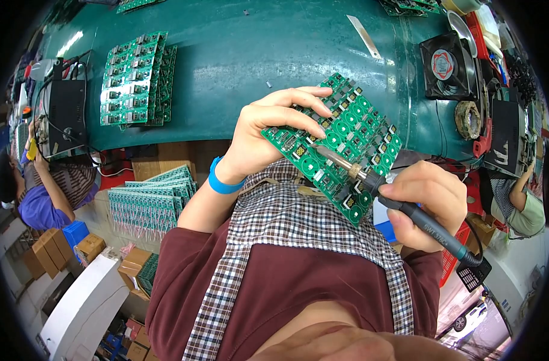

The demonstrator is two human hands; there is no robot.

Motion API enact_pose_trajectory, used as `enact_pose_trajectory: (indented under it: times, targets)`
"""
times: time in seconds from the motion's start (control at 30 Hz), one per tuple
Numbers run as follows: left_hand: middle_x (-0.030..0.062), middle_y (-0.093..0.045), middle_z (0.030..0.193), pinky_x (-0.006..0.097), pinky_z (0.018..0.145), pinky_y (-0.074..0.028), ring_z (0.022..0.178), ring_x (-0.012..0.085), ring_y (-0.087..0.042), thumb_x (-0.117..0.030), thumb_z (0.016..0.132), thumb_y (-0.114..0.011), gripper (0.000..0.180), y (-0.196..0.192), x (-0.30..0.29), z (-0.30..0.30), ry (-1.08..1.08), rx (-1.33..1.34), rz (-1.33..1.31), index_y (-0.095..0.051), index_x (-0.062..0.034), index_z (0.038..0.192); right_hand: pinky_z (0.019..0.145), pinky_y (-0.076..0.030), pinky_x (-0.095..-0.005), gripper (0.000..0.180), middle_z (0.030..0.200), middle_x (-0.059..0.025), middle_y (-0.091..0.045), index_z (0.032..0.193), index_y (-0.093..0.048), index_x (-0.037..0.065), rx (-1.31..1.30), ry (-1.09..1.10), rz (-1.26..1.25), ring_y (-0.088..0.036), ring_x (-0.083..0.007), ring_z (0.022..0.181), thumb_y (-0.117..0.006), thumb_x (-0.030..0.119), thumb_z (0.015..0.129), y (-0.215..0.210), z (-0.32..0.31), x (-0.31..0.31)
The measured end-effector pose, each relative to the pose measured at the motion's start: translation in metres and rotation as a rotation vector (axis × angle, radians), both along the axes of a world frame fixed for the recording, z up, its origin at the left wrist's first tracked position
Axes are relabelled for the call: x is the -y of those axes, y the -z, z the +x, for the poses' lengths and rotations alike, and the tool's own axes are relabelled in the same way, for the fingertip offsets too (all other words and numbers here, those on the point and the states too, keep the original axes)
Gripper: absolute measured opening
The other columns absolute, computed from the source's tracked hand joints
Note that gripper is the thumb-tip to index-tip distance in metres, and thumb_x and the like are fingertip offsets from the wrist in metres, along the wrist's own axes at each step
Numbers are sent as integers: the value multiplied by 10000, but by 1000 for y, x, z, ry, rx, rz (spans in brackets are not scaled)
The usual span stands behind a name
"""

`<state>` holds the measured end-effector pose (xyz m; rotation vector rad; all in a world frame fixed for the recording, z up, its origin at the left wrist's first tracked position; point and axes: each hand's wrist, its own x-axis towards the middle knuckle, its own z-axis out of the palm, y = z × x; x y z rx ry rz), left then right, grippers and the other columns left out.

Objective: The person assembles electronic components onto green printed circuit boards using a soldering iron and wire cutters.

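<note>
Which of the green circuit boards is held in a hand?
The board in the left hand, under the soldering iron; the stacked boards on the table lie untouched.

The board is showing green, the iron dark grey, the wristband blue. The apron is bearing dark-and-white checks; the shirt is showing maroon, the table green.

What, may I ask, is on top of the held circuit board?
Small components, plus fingers of the left hand; the soldering iron in the right hand crosses over the board. Whatever the fingers cover is hidden.
</note>
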<state>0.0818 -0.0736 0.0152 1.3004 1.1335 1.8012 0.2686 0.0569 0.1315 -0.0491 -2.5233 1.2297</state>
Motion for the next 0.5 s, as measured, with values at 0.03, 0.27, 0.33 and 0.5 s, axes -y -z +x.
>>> enact_pose_trajectory:
  times: [0.03,0.27,0.33,0.5]
  targets:
    - [106,-613,941,420,908,-405,1056,317,-513,-26,586,-709,216,0,0,0,3,1,-3,-673,-39,798,421,-445,-260,248,636,-89,-566,784,-637,0,-1,0,0,-557,-174,497,-650,59,544,0,0,0]
    - [105,-616,931,414,892,-419,1050,322,-519,-25,577,-718,218,1,0,-1,-9,27,-5,-676,-47,790,420,-429,-247,248,606,-113,-554,772,-617,-38,-101,2,-32,-548,-179,481,-644,84,558,-1,6,-6]
    - [108,-619,924,411,884,-426,1040,325,-527,-27,572,-723,221,3,0,-1,-15,41,3,-677,-50,787,414,-417,-251,238,597,-124,-551,760,-590,-69,-221,33,-27,-533,-187,468,-629,99,596,0,10,-8]
    - [117,-621,922,424,879,-428,1039,338,-527,-29,578,-721,195,9,0,-3,5,130,36,-673,-45,767,396,-361,-249,293,590,-119,-524,791,-552,-84,-366,155,-65,-478,-163,455,-612,157,635,6,30,-16]
